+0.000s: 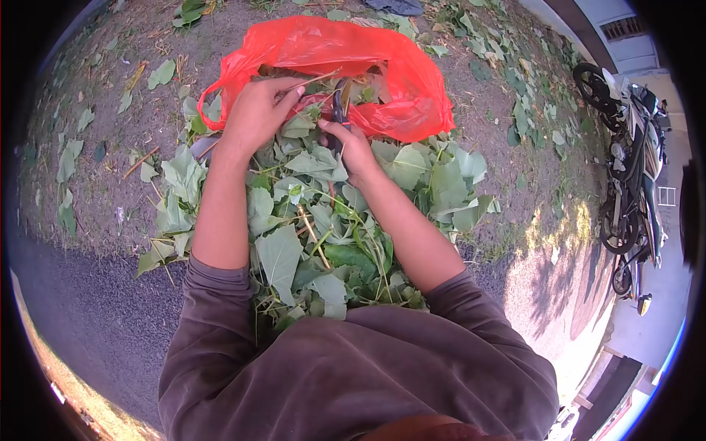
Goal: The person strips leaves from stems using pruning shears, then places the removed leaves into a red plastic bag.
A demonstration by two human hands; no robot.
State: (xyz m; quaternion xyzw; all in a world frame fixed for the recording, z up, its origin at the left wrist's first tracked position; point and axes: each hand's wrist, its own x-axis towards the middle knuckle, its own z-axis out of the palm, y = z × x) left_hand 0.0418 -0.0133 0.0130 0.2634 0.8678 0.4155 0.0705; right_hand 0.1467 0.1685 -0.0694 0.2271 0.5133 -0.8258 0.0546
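My left hand (259, 110) pinches a thin brown twig (321, 77) at the mouth of a red plastic bag (294, 40). In my right hand (350, 148) is a pair of dark-handled pruning shears (339, 110), pointing away from me toward the bag. The bag lies open on the ground, with cut stems and leaf bits showing inside. Under both forearms spreads a heap of leafy green branches (323, 242), reaching from the bag back to my body. A few leaves sit right below my left fingers.
Loose leaves (162, 73) and twigs litter the bare soil on both sides. Grey gravelly asphalt (110, 309) lies nearer to me. A motorcycle (632, 162) stands far to the right by a wall. A dark cloth-like item (395, 6) lies beyond the bag.
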